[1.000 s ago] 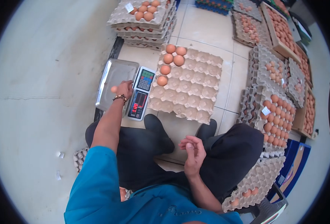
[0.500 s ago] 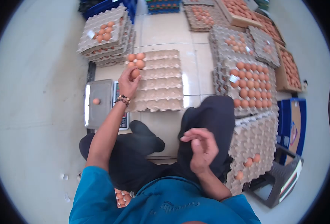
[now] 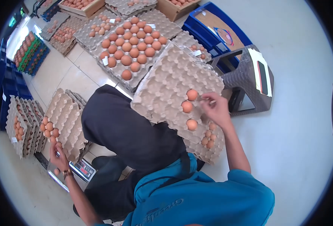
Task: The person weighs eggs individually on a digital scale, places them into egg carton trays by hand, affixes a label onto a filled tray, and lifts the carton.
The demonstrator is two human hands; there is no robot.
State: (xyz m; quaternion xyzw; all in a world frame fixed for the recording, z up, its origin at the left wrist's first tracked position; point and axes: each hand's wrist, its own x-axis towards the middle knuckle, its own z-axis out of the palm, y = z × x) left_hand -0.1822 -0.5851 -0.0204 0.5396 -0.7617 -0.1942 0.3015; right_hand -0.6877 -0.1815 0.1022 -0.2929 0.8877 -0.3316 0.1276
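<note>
Sitting by a tiled floor point(image 3: 66, 79), a person in a teal shirt point(image 3: 215, 201) and dark trousers point(image 3: 110, 116) works between two egg trays, one at each side. At left, the left hand point(image 3: 59, 155), a bracelet point(image 3: 67, 173) at its wrist, is at the near edge of a pulp tray point(image 3: 66, 124), its thumb and fingers close together beside the lowest eggs of a brown cluster point(image 3: 49, 125); whether it grips one cannot be told. At right, the right hand point(image 3: 211, 106) hangs over a tilted tray point(image 3: 170, 73), fingers bent and thumb near them in a narrow shape, just beside the upper two of three brown eggs point(image 3: 187, 107); blur hides whether anything is held. Below the left hand sits a weighing scale point(image 3: 84, 169) with red digits, and a lone egg point(image 3: 56, 171) rests on its pan, partly hidden by the wrist. A nearly full tray point(image 3: 141, 77) of eggs lies beyond the tilted one, and a smaller group of eggs point(image 3: 208, 139) shows beneath its near edge. A grey plastic stool point(image 3: 245, 77) bears a dark, phone-like object point(image 3: 263, 77) on white paper point(image 3: 255, 56), beside a blue crate point(image 3: 198, 34). Tray stacks point(image 3: 31, 126) stand at far left.
</note>
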